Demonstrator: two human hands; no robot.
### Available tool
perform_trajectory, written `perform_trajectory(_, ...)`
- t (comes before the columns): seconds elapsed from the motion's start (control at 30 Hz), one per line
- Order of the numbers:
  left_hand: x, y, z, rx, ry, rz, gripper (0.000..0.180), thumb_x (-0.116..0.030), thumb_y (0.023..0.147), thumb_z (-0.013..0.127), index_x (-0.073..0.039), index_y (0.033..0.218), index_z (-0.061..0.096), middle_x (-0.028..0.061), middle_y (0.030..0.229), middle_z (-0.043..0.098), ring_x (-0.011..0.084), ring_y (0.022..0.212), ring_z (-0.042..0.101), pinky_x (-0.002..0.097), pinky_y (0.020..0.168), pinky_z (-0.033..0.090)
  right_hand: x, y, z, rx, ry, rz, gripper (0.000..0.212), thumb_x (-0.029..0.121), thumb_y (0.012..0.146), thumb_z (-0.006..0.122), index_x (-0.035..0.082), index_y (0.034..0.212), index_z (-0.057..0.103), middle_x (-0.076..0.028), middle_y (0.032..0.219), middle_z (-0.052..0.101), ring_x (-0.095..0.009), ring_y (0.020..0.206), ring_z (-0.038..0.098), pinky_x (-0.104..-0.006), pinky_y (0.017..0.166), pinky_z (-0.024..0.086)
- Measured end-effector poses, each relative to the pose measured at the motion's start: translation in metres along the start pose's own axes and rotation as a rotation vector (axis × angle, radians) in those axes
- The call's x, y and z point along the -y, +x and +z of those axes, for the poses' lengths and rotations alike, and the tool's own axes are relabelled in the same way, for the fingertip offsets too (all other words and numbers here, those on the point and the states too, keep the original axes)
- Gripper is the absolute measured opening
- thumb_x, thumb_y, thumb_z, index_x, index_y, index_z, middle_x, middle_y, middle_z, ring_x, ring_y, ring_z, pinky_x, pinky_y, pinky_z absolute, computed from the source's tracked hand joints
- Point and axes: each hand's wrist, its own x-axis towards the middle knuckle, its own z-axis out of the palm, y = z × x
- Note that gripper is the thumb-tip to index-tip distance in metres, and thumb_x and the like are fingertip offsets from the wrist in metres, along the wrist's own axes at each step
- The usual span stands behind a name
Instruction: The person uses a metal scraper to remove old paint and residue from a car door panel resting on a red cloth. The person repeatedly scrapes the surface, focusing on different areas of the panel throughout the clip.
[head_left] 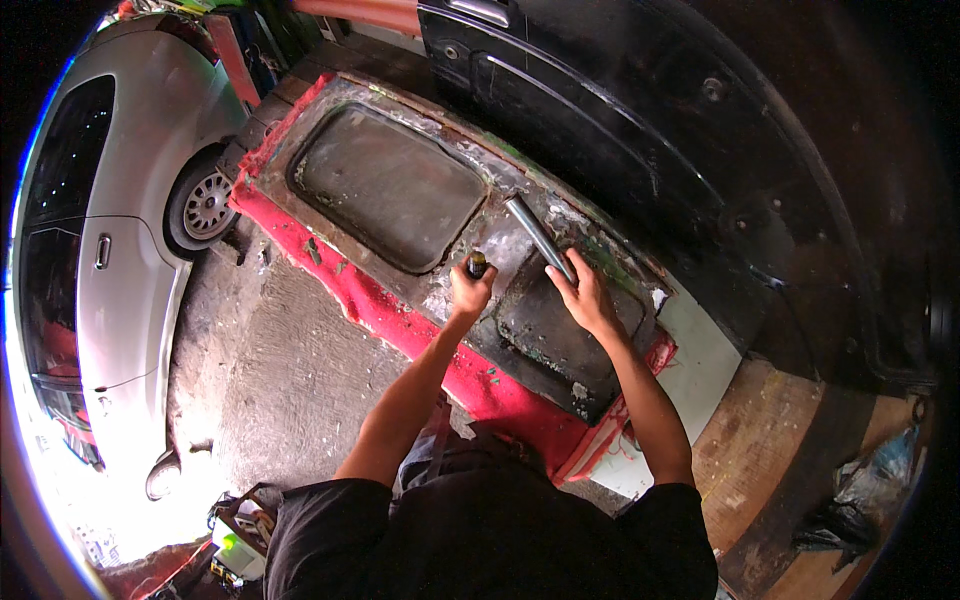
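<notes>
Scuffed panel [390, 185], right fingers [580, 266] gripping grey tube [536, 233]

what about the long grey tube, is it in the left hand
No, the right hand holds the long grey tube, while the left hand is closed around a short dark handle.

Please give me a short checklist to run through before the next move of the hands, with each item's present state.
1. Left hand closed around the short dark tool: ok.
2. Right hand gripping the grey bar near its lower end: ok.
3. Working end of the dark tool in sight: cannot tell, no such end is visible.
4. Metal panel lying over the red cloth: ok.
5. Red cloth free of debris: not ok, dark flakes lie on it.
6. Panel firmly fixed: cannot tell.
</notes>
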Motion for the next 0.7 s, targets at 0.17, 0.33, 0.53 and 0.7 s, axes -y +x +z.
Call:
perform_trajectory(0.17,-0.020,-0.004,0.001,0.011,0.005,0.055,0.014,-0.007,0.072,0.064,0.000,0.071,0.052,-0.0008,0.058,0.047,0.0081,0.056,0.042,0.0293,0.051,0.037,-0.014,-0.004,0.007,-0.027,-0.003,0.077,0.043,0.039,0.091,0.062,0.000,0.109,0.058,-0.019,0.089,0.063,-0.030,0.081,0.063,-0.0355,0.070,0.048)
perform_trajectory(0.33,-0.039,-0.017,0.002,-0.013,0.011,0.060,0.014,-0.006,0.073,0.064,-0.002,0.071,0.051,-0.0007,0.058,0.046,0.0073,0.055,0.041,0.0288,0.050,0.036,0.000,0.017,-0.006,0.148,-0.055,0.002,0.045,0.040,0.090,0.063,0.000,0.110,0.058,-0.021,0.090,0.066,-0.035,0.083,0.066,-0.0399,0.068,0.049)
perform_trajectory(0.53,-0.045,-0.018,0.000,-0.014,0.087,0.120,0.015,-0.006,0.073,0.065,-0.001,0.071,0.051,-0.0007,0.058,0.049,0.0070,0.056,0.044,0.0281,0.051,0.037,0.030,0.048,-0.011,0.145,-0.152,-0.070,0.040,0.039,0.091,0.061,0.002,0.106,0.057,-0.020,0.085,0.064,-0.040,0.080,0.064,-0.0419,0.065,0.048)
perform_trajectory(0.7,-0.017,-0.014,0.002,-0.044,-0.009,0.132,0.013,-0.004,0.072,0.067,0.001,0.075,0.056,0.0013,0.060,0.053,0.0089,0.057,0.046,0.0299,0.053,0.041,0.029,0.033,-0.004,0.383,-0.390,-0.169,0.040,0.040,0.089,0.062,0.010,0.115,0.059,-0.020,0.087,0.067,-0.040,0.076,0.065,-0.0456,0.065,0.052)
